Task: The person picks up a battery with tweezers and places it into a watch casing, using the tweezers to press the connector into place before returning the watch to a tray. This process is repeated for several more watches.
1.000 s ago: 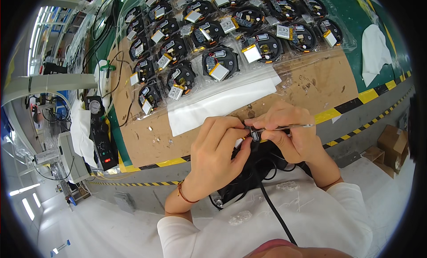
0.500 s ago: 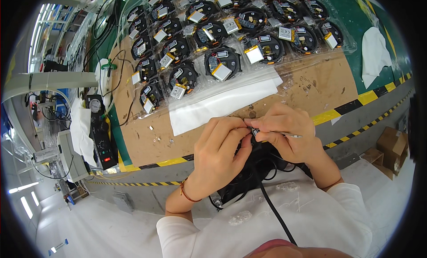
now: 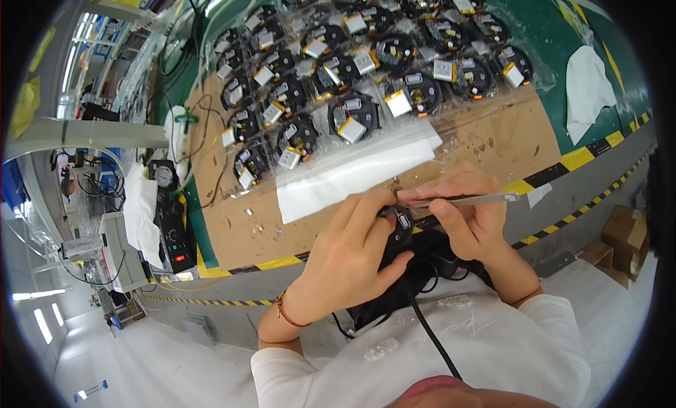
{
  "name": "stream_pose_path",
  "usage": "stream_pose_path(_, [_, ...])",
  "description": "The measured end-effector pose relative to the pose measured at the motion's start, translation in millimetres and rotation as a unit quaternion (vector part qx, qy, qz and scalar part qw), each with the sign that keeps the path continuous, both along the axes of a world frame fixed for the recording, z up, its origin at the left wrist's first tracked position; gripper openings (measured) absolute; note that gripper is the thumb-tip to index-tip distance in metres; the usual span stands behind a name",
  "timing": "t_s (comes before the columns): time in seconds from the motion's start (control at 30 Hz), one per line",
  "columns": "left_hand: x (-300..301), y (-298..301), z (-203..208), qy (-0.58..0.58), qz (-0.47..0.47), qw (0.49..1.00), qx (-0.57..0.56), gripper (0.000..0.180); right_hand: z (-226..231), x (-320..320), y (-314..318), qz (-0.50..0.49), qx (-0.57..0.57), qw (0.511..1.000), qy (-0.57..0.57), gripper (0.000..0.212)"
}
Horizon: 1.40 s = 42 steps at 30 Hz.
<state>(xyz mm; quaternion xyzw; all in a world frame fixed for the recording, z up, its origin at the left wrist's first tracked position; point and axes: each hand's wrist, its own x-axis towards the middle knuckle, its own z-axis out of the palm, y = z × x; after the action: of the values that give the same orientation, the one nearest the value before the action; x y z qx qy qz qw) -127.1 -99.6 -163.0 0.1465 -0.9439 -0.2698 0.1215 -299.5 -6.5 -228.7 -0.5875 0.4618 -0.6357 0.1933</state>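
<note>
My left hand is closed around a small black watch case, held up just in front of the table's near edge. Part of the case shows between thumb and fingers; the rest is covered by the hand. In my right hand is a pair of thin metal tweezers, pinched between thumb and fingers and pointing left toward the top of the case. Whether the tips touch anything is too small to tell. Beyond both hands, a clear plastic tray carries several round black watch cases with circuit boards and silver batteries.
A white sheet lies between the tray and my hands on brown cardboard. To the left stand a black control box with a gauge and a white cloth. Another white cloth lies at right. Cardboard boxes sit on the floor.
My left hand has turned, its thumb now lower, so more of the black case shows. The tweezers in my right hand now lie flatter and more visible. The whole view has shifted slightly.
</note>
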Motion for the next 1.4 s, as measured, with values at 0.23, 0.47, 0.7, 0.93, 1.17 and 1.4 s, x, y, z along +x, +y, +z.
stream_pose_path(0.23, [5, -23, 8, -0.030, -0.081, 0.996, -0.025, 0.049, -18, 17, 10, -0.054, -0.134, 0.964, -0.225, 0.014])
stream_pose_path(0.47, [-47, -134, 48, 0.040, 0.098, 0.993, 0.045, 0.051, -24, 15, 12, -0.049, -0.123, 0.973, -0.189, 0.013])
stream_pose_path(0.7, [-104, -242, 13, -0.013, 0.221, 0.961, -0.165, 0.057, -25, 19, 7, -0.030, -0.108, 0.977, -0.182, 0.013])
stream_pose_path(0.93, [-139, -262, 15, -0.087, 0.335, 0.921, -0.178, 0.050, -30, 13, 9, -0.021, -0.086, 0.982, -0.165, 0.015])
stream_pose_path(1.17, [-145, -286, -9, -0.090, 0.413, 0.877, -0.229, 0.052, -31, 16, 9, -0.007, -0.076, 0.983, -0.169, 0.015])
stream_pose_path(1.4, [-151, -272, -4, -0.068, 0.436, 0.877, -0.188, 0.047, -31, 16, 6, -0.057, -0.098, 0.982, -0.149, 0.011])
